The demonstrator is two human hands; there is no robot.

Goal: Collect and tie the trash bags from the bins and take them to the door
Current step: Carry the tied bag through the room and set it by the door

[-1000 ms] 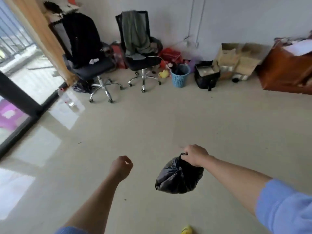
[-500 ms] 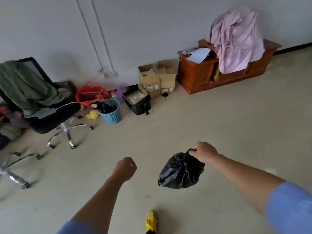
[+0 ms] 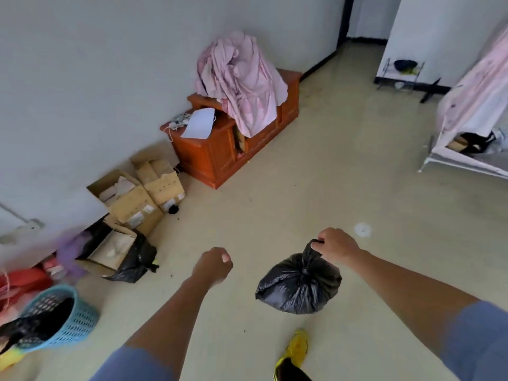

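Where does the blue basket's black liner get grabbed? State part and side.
Gather the loose top edge of the black liner at the rim of the blue basket, from above with the free left hand: the mouth opens upward, mesh walls block the sides, and the right hand holds the tied bag.

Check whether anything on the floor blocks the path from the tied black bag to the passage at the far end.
Nothing visible does. The black bag hangs from the right hand; bare floor runs to the passage, between the wooden cabinet on the left and the bed frame on the right.
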